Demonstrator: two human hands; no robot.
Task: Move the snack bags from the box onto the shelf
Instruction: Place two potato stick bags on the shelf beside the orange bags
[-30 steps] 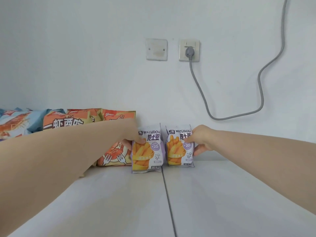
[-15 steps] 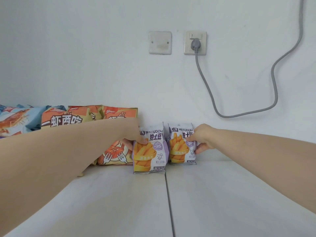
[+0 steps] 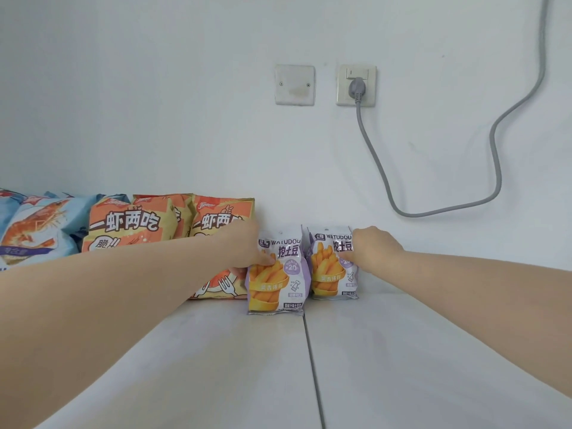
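Reaching over the white painted shelf [image 3: 402, 366], the left hand [image 3: 244, 247] pinches the nearer purple foil snack bag [image 3: 278, 286] at its left edge, thumb in front, fingers behind. Just beside it, the right hand [image 3: 373, 247] curls round the right edge of the farther purple foil snack bag [image 3: 328, 274]. Both stand upright. Large orange shrimp-snack bags [image 3: 130, 224] lean behind, leftward.

White shelf [image 3: 402, 351] w/ centre seam [image 3: 313, 366]: purple fries bag [image 3: 278, 283] L of seam, second purple bag [image 3: 329, 274] R; orange shrimp bags [image 3: 123, 226], blue shrimp bag [image 3: 31, 233] frame-left.
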